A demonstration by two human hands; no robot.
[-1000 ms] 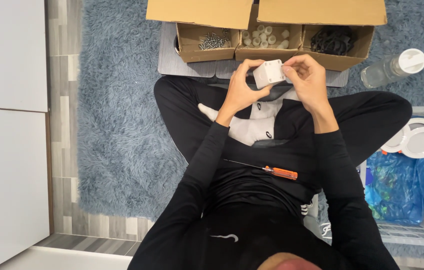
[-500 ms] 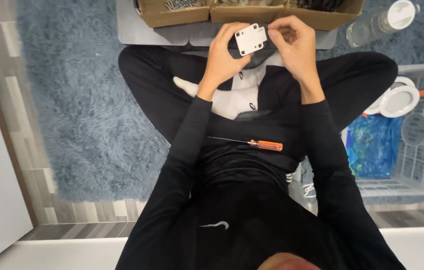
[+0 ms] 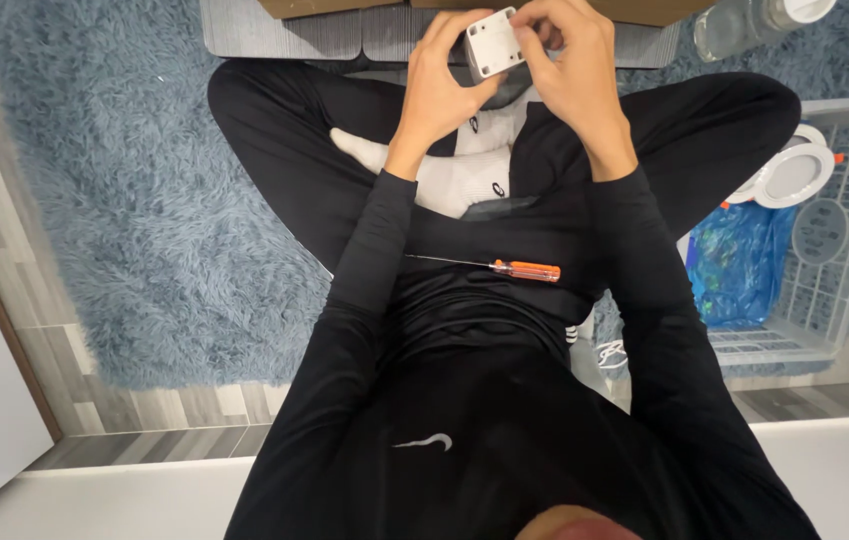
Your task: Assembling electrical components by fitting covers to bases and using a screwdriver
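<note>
The left hand [image 3: 441, 85] grips a small white box [image 3: 493, 43] from the side, thumb under its lower edge, while the right hand [image 3: 569, 65] pinches its far edge with fingertips, something tiny there hidden from view. The box is held up over the crossed legs. Steadying the wrists would likely help the fingers work. A screwdriver [image 3: 504, 268] lies on the lap, well apart.

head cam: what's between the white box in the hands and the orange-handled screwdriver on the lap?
In the head view, between the white box and the screwdriver lie the person's white-socked foot and black trousers; no other tool.
</note>
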